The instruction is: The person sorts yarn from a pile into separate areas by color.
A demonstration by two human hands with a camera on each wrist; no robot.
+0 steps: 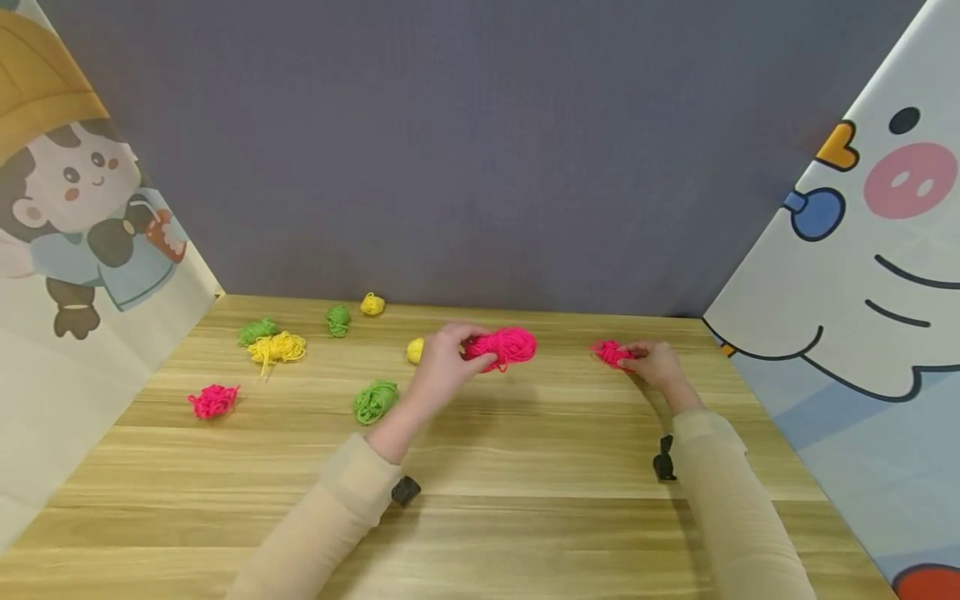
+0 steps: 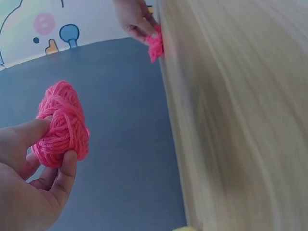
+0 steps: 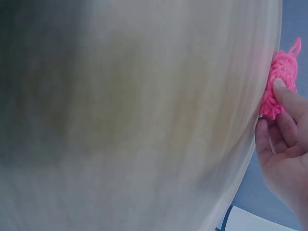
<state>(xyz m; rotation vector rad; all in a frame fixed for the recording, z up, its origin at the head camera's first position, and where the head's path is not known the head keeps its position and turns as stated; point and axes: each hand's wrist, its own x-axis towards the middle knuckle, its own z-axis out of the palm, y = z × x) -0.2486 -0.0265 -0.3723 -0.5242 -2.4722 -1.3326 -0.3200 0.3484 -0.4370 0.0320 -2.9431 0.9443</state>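
Note:
My left hand (image 1: 447, 360) grips a large pink ball of yarn (image 1: 510, 347) between thumb and fingers, held up over the middle of the table. In the left wrist view the pink yarn (image 2: 62, 125) shows its wound strands, with the thumb on one side and fingertips on the other. Over at the right, my right hand (image 1: 654, 364) pinches a smaller pink bundle of yarn (image 1: 612, 354) close over the tabletop. A loose loop sticks out of that small bundle (image 3: 284, 77) in the right wrist view.
On the left of the wooden table (image 1: 525, 525) lie a pink yarn bundle (image 1: 213, 401), green yarn (image 1: 257, 331) and yellow yarn (image 1: 277, 348). Nearer the middle are green balls (image 1: 376, 402) and yellow balls (image 1: 372, 304). A grey panel (image 1: 465, 150) stands behind.

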